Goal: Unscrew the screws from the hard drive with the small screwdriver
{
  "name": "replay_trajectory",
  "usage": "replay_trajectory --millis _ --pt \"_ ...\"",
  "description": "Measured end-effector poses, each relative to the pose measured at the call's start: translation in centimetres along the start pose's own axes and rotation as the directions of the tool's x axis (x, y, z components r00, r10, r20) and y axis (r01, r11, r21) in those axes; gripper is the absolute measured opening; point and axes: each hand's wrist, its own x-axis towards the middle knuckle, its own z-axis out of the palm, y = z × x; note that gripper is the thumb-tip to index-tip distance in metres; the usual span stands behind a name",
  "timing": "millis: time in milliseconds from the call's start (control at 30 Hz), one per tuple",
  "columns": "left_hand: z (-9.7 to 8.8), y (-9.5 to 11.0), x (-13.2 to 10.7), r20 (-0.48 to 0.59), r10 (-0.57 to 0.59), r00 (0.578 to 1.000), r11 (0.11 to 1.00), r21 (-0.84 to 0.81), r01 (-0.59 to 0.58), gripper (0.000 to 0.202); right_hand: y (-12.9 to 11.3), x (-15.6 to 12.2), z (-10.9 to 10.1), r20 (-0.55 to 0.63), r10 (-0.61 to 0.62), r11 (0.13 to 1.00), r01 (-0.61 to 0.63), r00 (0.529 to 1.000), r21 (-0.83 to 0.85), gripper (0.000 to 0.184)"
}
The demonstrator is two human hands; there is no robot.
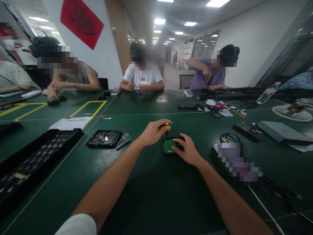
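A black hard drive with a green circuit board on top lies on the green table in front of me. My left hand is closed round a yellow-handled screwdriver, held upright just above the drive's far edge. My right hand rests on the drive's right side, fingers pressed down on it and holding it in place.
An opened hard drive and a loose circuit board lie to the left. A black parts tray fills the near left. Cables, another drive and a grey case sit right. Several people work along the far edge.
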Motion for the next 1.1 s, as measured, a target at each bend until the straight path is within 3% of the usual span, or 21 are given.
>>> replay_trajectory --millis 200,633,1100 --pt "-0.01 0.12 -0.01 0.019 -0.004 1.000 1.000 -0.016 0.004 0.033 0.16 0.03 0.12 0.000 -0.014 1.000 0.014 1.000 0.003 0.046" --pt "0.17 0.42 -0.13 -0.050 -0.035 0.998 0.998 0.056 0.038 0.031 0.17 0.00 0.22 -0.002 -0.019 1.000 0.019 1.000 -0.001 0.045" --pt "0.74 0.63 -0.31 -0.111 0.022 0.994 0.986 0.168 -0.003 0.035 0.17 -0.03 0.06 0.007 -0.012 1.000 0.012 1.000 0.003 0.047"
